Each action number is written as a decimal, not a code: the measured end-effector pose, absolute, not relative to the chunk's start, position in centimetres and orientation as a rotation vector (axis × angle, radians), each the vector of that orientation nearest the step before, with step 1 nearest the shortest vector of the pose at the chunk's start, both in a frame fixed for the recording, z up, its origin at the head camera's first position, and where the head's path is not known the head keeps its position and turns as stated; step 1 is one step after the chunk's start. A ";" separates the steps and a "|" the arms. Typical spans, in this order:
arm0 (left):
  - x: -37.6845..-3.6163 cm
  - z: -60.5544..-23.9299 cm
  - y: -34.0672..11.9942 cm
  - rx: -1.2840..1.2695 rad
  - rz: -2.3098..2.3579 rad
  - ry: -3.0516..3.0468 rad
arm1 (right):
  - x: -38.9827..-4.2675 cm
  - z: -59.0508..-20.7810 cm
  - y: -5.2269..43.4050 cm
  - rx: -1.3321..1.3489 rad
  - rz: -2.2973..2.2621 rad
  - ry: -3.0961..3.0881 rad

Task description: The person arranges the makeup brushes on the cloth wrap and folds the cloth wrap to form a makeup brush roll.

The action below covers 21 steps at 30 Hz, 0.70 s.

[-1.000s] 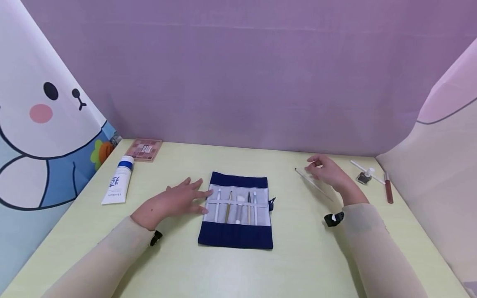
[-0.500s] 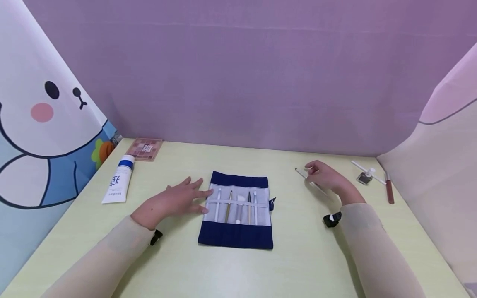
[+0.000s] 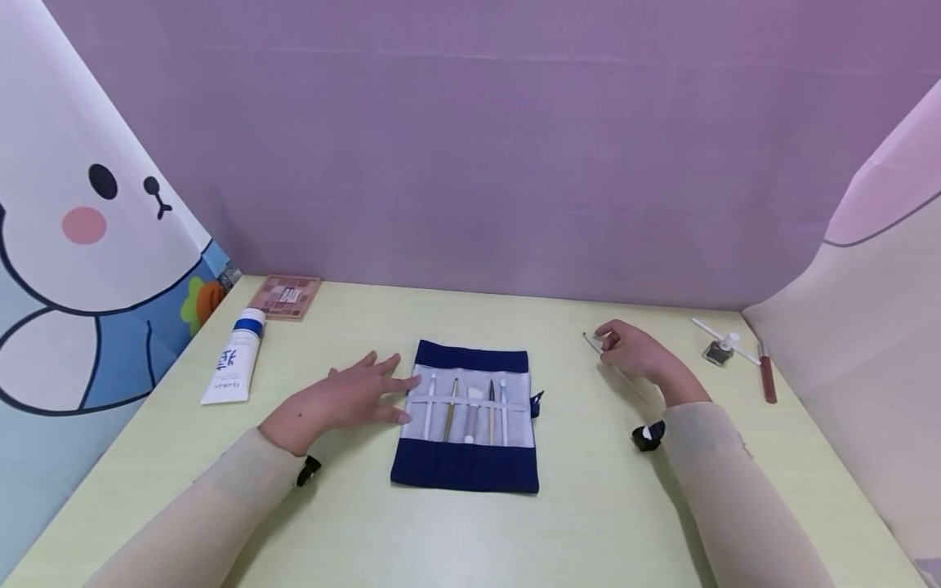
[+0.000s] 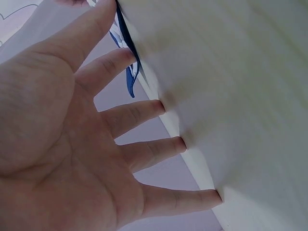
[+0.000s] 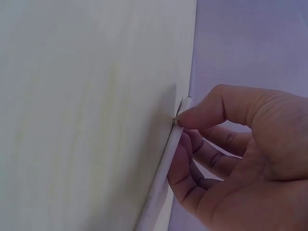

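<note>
On the right half of the desk, the right hand is pinching a slim white stick between thumb and fingers, its dark tip pointing away from the person and leftward. Left of centre, the left hand is spreading its fingers wide, thumb and forefinger touching the left edge of a navy brush roll. Five slender tools are lying under its strap. Farther left, a white tube is resting near a pink palette; far right, a small bottle is sitting near a red-brown tube.
</note>
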<state>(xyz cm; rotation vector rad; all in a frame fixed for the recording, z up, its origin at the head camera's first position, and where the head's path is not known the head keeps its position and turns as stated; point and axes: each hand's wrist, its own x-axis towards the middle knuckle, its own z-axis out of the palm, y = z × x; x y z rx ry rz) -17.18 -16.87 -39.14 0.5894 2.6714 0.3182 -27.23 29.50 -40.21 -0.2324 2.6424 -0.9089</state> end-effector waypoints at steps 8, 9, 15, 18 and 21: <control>-17.2 -39.1 -17.0 0.585 0.311 2.673 | -26.9 -39.7 29.1 -0.244 -0.764 2.715; -17.1 -39.1 -16.9 0.588 0.313 2.672 | -26.9 -39.7 29.0 -0.245 -0.743 2.722; -16.9 -39.0 -16.8 0.602 0.316 2.675 | -26.8 -39.6 28.3 -0.265 -0.697 2.743; -16.9 -39.0 -16.8 0.600 0.310 2.676 | -26.7 -39.3 27.9 -0.298 -0.721 2.751; -16.9 -39.0 -16.8 0.600 0.304 2.677 | -26.6 -38.7 27.3 -0.340 -0.757 2.767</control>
